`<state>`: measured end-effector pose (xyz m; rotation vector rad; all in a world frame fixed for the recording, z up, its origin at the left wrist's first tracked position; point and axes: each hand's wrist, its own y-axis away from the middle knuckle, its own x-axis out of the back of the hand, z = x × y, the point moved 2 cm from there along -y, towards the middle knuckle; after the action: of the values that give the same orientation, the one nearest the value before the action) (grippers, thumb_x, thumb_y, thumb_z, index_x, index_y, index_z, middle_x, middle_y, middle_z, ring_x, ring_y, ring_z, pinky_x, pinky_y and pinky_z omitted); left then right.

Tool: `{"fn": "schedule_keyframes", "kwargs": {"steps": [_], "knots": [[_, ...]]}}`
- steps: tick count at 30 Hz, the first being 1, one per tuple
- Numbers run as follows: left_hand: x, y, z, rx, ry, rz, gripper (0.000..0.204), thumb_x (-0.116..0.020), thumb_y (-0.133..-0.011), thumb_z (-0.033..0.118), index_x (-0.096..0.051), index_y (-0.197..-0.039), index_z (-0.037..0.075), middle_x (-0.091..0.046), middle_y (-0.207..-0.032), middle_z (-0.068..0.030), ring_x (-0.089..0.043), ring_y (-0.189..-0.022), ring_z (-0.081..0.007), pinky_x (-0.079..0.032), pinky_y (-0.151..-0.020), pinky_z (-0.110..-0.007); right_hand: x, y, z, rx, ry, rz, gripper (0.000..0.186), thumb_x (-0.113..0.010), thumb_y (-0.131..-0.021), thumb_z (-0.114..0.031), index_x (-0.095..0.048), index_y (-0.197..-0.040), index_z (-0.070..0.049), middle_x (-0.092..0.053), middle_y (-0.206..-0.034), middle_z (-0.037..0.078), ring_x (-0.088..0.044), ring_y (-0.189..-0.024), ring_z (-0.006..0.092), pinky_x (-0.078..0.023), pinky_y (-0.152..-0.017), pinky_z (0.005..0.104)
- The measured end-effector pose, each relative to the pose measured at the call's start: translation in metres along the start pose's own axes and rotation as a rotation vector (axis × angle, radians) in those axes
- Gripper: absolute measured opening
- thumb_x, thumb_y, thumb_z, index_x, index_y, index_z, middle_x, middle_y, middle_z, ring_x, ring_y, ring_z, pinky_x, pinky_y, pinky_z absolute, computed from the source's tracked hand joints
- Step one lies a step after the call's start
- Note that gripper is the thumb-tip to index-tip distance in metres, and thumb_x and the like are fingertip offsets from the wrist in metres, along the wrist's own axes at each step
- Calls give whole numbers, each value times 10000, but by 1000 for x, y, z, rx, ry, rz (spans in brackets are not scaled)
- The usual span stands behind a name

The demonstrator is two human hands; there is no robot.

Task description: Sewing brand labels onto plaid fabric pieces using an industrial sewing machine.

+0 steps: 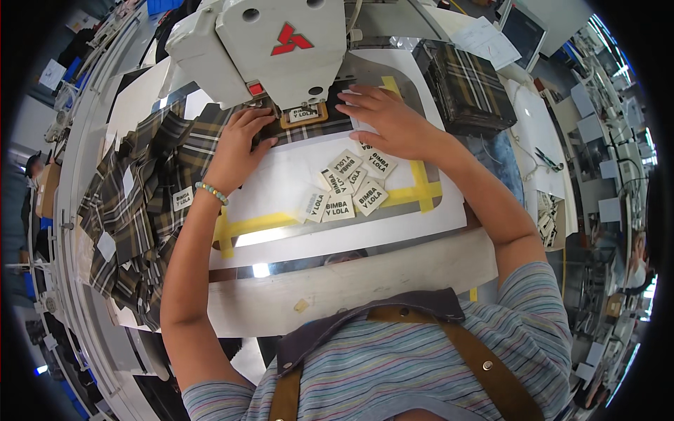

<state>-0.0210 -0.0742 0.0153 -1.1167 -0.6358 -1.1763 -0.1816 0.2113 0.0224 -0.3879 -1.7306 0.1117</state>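
Observation:
At the top centre is a white sewing machine head [267, 56]. Beneath it a tan clamp frame [304, 121] surrounds a pale printed label [304, 111] on dark plaid fabric [210, 133]. My left hand [244, 140] rests on that fabric just left of the frame, fingers apart and slightly bent. My right hand [390, 126] lies right of the frame with fingers spread, over the fabric and white sheet [274, 175]. Neither hand visibly grips anything. A loose pile of small square labels [354, 189] lies on the sheet below my right hand, among strips of yellow tape [432, 189].
A heap of plaid pieces [133, 231] fills the left side, a stray label [182, 198] on it. A folded plaid stack [470, 91] lies back right, with papers [484, 38], a screen [518, 31] and scissors [547, 160] nearby. Other workstations and people line both edges.

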Motion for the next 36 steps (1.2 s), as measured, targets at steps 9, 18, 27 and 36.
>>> {"fn": "schedule_keyframes", "kwargs": {"steps": [9,18,27,36], "knots": [[-5,0,-4,94,-42,-4,495,-827,-915,185,-689,-1347,-13,-642,-1462,-132,-518,-1423,-353,-432,-1207,-438,-11,4,-14,-97,135,-127,598,-607,-1082,-429,-559,-1554,-65,-462,-1682,124,-346,-1595,305,-226,-1324,538],[-26,0,21,89,119,38,464,-872,-853,142,-749,-1292,54,-685,-1364,-102,-518,-1351,-327,-436,-1174,-423,-6,36,-17,-93,130,-38,494,-568,-1103,-365,-671,-1411,7,-606,-1554,150,-470,-1516,289,-326,-1282,473],[-31,-8,19,154,140,108,225,-858,-845,82,-777,-1043,15,-695,-1146,-93,-574,-1151,-317,-480,-1052,-400,9,13,-8,-150,-36,206,155,-707,-919,-101,-826,-1016,-78,-793,-1045,67,-704,-1060,295,-547,-962,446],[-20,2,26,-135,-109,166,122,-756,-872,12,-668,-957,19,-617,-966,-108,-580,-990,-345,-484,-899,-453,28,21,-55,-23,-84,100,118,-749,-919,-93,-805,-1019,-64,-760,-1054,74,-698,-1006,298,-571,-861,411]]}}
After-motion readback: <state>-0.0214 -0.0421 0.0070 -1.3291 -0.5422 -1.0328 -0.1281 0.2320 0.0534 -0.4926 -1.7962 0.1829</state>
